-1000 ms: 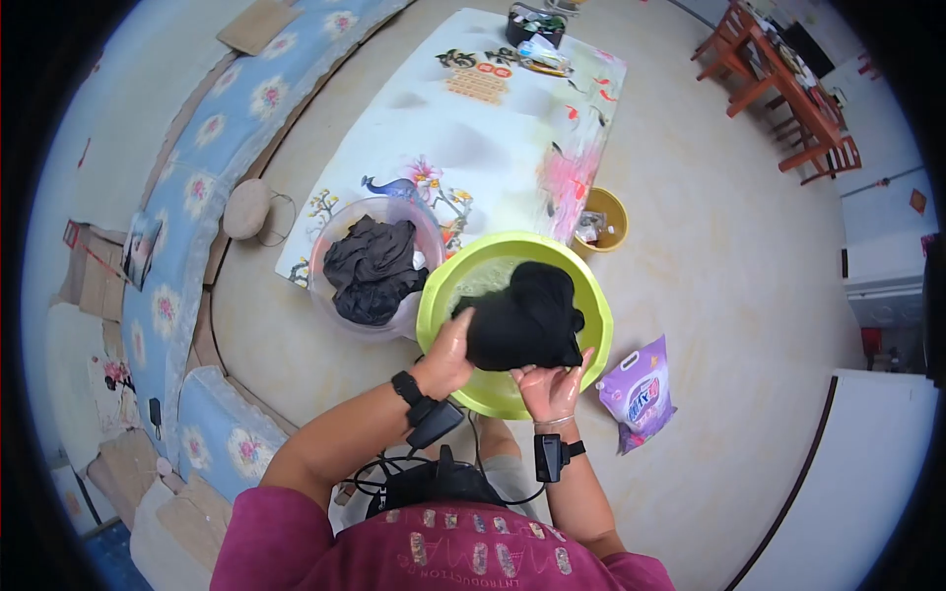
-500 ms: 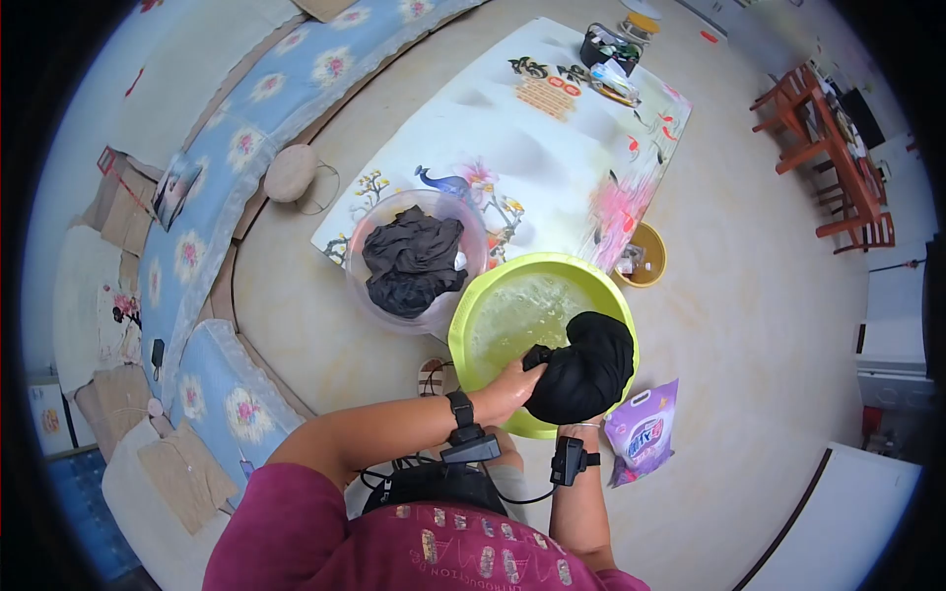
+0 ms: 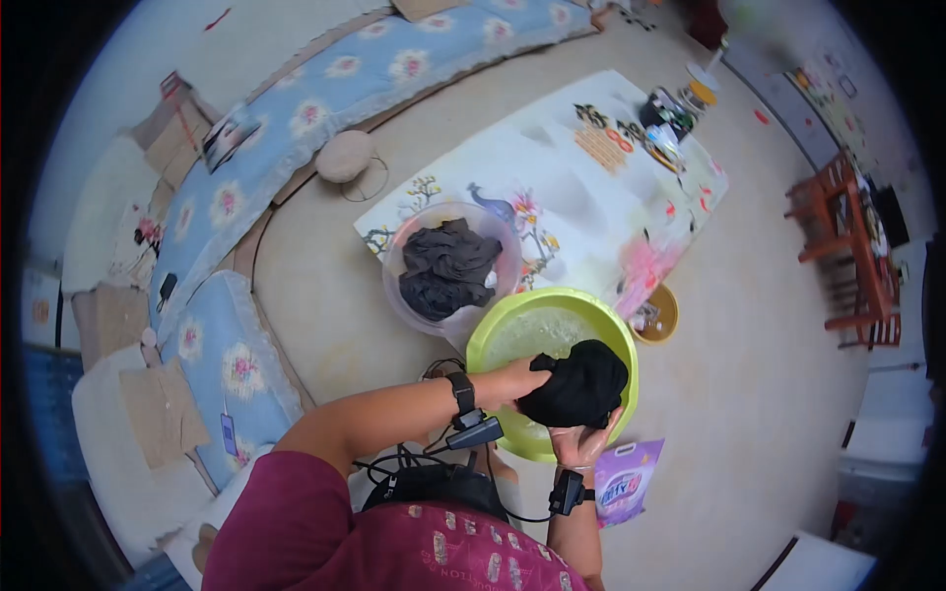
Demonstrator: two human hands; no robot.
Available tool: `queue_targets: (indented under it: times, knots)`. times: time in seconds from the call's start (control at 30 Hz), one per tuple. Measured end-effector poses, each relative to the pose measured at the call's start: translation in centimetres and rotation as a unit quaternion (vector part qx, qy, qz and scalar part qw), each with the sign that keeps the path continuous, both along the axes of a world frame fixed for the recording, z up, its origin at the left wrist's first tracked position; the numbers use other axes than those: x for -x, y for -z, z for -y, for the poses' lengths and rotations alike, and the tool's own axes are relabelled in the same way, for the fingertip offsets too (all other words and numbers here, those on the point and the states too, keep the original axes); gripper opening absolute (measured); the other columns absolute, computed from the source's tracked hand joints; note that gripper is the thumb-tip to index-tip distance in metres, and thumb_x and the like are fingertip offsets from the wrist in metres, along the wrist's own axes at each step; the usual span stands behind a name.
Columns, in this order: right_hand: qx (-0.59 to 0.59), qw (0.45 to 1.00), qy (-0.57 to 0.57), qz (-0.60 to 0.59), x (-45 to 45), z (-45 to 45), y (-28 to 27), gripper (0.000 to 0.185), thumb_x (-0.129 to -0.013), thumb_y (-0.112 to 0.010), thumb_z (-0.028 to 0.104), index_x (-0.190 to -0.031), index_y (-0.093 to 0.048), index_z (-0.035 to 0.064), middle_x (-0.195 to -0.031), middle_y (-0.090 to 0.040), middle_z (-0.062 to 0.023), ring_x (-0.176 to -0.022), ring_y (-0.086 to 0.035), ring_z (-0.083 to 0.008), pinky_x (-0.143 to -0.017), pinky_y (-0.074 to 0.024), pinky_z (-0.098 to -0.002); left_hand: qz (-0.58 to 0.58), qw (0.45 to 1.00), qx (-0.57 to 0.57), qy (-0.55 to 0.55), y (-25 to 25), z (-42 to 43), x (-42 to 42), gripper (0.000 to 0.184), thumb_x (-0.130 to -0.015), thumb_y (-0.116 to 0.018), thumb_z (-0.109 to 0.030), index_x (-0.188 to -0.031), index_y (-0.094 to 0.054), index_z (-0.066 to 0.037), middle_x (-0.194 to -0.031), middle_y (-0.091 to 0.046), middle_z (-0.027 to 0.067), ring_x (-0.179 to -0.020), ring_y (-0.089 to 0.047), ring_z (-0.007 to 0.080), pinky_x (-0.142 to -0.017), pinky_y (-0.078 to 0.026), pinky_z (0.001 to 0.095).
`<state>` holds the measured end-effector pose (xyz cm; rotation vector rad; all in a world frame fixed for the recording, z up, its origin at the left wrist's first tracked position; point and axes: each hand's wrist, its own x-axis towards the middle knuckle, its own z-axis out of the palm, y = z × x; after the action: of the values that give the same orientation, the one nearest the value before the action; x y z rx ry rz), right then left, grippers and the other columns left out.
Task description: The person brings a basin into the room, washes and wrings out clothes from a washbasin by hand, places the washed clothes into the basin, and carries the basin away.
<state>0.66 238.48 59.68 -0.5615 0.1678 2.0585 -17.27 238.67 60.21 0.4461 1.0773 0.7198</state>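
Note:
A bunched black cloth (image 3: 579, 382) is held over the lower right part of a lime-green basin (image 3: 481, 340) with sudsy water in it. My left hand (image 3: 512, 382) grips the cloth's left side, thumb on top. Beneath its lower right edge my right hand (image 3: 583, 441) supports the cloth, palm up, with part of the fingers hidden by it. To the left of the basin, a translucent pinkish tub (image 3: 509, 258) contains dark grey and black clothes (image 3: 448, 266) and a small white item.
A purple detergent bag (image 3: 627, 483) lies right of the basin. Beyond are a low table (image 3: 572, 207) with a printed cover and a yellow bin (image 3: 662, 315). A blue floral sofa (image 3: 340, 94), a round stool (image 3: 344, 156) and wooden chairs (image 3: 828, 207) stand farther off.
The black cloth first moved toward the basin's lower right and changed shape; now more of my right hand shows under it. The whole view has turned and shifted.

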Motion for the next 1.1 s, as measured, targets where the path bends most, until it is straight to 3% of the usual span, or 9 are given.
queue_targets:
  times: [0.27,0.33,0.37,0.47,0.6,0.67,0.73,1.0,1.1]
  knots:
    - [-0.045,0.997,-0.058,0.031,3.7,-3.1,-1.5,0.051,-0.086,-0.051,0.043,-0.125,-0.048,0.0109,-0.128,-0.049,-0.0074,-0.117,-0.047,-0.0271,-0.101,-0.0351,-0.0463,-0.070,0.995,-0.064,0.034,-6.0,1.7,6.9,0.054,-0.084,-0.056,-0.028,-0.132,-0.040,-0.011,-0.117,-0.053,0.0084,-0.101,-0.054,0.0164,-0.078,-0.048,0.0323]
    - [-0.081,0.992,-0.083,0.039,6.6,-4.0,-3.4,0.047,-0.085,-0.054,0.040,-0.122,-0.052,0.0105,-0.124,-0.053,-0.0071,-0.115,-0.050,-0.0249,-0.101,-0.0362,-0.0445,-0.253,0.923,-0.289,0.018,-3.2,1.8,10.0,0.054,-0.081,-0.058,-0.021,-0.131,-0.042,-0.008,-0.119,-0.053,0.0110,-0.094,-0.057,0.0180,-0.078,-0.047,0.0318]
    - [-0.084,0.989,-0.115,0.037,7.7,-4.6,-4.3,0.046,-0.086,-0.053,0.040,-0.122,-0.051,0.0111,-0.125,-0.052,-0.0067,-0.114,-0.050,-0.0249,-0.100,-0.0372,-0.0443,-0.326,0.897,-0.299,-0.002,-4.5,2.1,11.5,0.053,-0.080,-0.059,-0.017,-0.129,-0.042,-0.006,-0.120,-0.052,0.0122,-0.094,-0.057,0.0187,-0.080,-0.047,0.0313]
    - [-0.158,0.939,-0.237,0.191,11.5,-6.4,-4.3,0.063,-0.079,-0.053,0.059,-0.125,-0.048,0.0164,-0.128,-0.049,-0.0051,-0.116,-0.046,-0.0241,-0.092,-0.0389,-0.0455,-0.405,0.871,-0.270,-0.063,-10.6,3.8,16.4,0.049,-0.080,-0.059,-0.013,-0.126,-0.044,-0.003,-0.123,-0.050,0.0135,-0.098,-0.057,0.0199,-0.084,-0.046,0.0309]
    - [-0.186,0.855,-0.289,0.388,17.5,-8.3,0.0,0.066,-0.078,-0.056,0.055,-0.129,-0.038,0.0180,-0.133,-0.038,-0.0059,-0.113,-0.042,-0.0267,-0.084,-0.0399,-0.0475,-0.388,0.827,-0.337,-0.228,-9.5,8.0,24.9,0.043,-0.085,-0.057,-0.015,-0.125,-0.044,-0.003,-0.119,-0.052,0.0118,-0.097,-0.056,0.0192,-0.085,-0.045,0.0306]
    - [-0.184,0.756,-0.303,0.550,20.0,-9.5,4.5,0.061,-0.078,-0.060,0.047,-0.128,-0.036,0.0200,-0.125,-0.037,-0.0057,-0.099,-0.043,-0.0259,-0.073,-0.0428,-0.0470,-0.351,0.840,-0.279,-0.306,-10.5,12.2,28.8,0.037,-0.085,-0.056,-0.013,-0.120,-0.047,-0.003,-0.113,-0.054,0.0100,-0.100,-0.054,0.0165,-0.085,-0.045,0.0297]
    - [-0.189,0.727,-0.347,0.561,22.6,-9.1,5.3,0.062,-0.080,-0.061,0.041,-0.130,-0.033,0.0161,-0.126,-0.039,-0.0074,-0.108,-0.039,-0.0252,-0.077,-0.0424,-0.0444,-0.400,0.805,-0.245,-0.363,-9.6,16.8,32.6,0.033,-0.086,-0.056,-0.013,-0.117,-0.050,-0.002,-0.109,-0.056,0.0091,-0.099,-0.054,0.0147,-0.082,-0.045,0.0285]
    - [-0.266,0.745,-0.396,0.467,29.7,-3.1,4.7,0.021,-0.084,-0.060,0.023,-0.103,-0.052,0.0158,-0.092,-0.054,-0.0004,-0.082,-0.052,-0.0148,-0.067,-0.0461,-0.0309,-0.518,0.705,-0.008,-0.485,1.0,36.9,40.3,0.027,-0.081,-0.056,-0.017,-0.102,-0.057,-0.001,-0.094,-0.063,0.0139,-0.090,-0.060,0.0229,-0.079,-0.046,0.0326]
    - [-0.243,0.726,-0.436,0.474,30.8,-2.2,4.6,0.018,-0.084,-0.061,0.023,-0.097,-0.053,0.0139,-0.086,-0.059,-0.0019,-0.077,-0.058,-0.0151,-0.064,-0.0476,-0.0295,-0.517,0.729,0.092,-0.439,4.3,42.4,39.1,0.025,-0.080,-0.058,-0.018,-0.097,-0.058,0.000,-0.091,-0.063,0.0122,-0.086,-0.060,0.0216,-0.075,-0.047,0.0334]
